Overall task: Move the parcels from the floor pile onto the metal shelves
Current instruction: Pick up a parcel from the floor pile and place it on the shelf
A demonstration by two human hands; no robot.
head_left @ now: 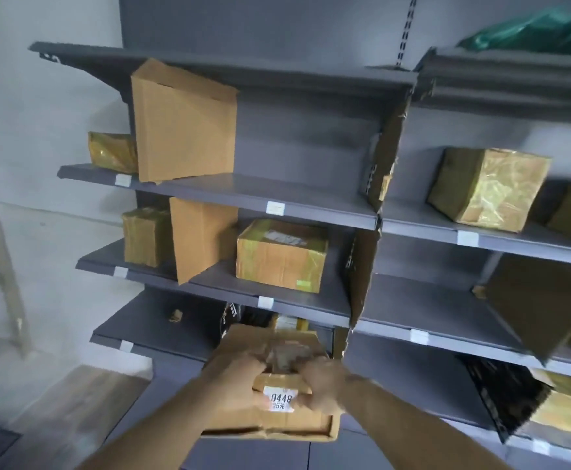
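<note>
Between the two hands, low in front of the shelves, a flat cardboard box bearing a white label is held: left hand and right hand each have their grip curled on its top, which is blurred. Above the grip, a taped parcel sits on the middle shelf, beside an upright cardboard divider; another parcel sits up to the right.
</note>
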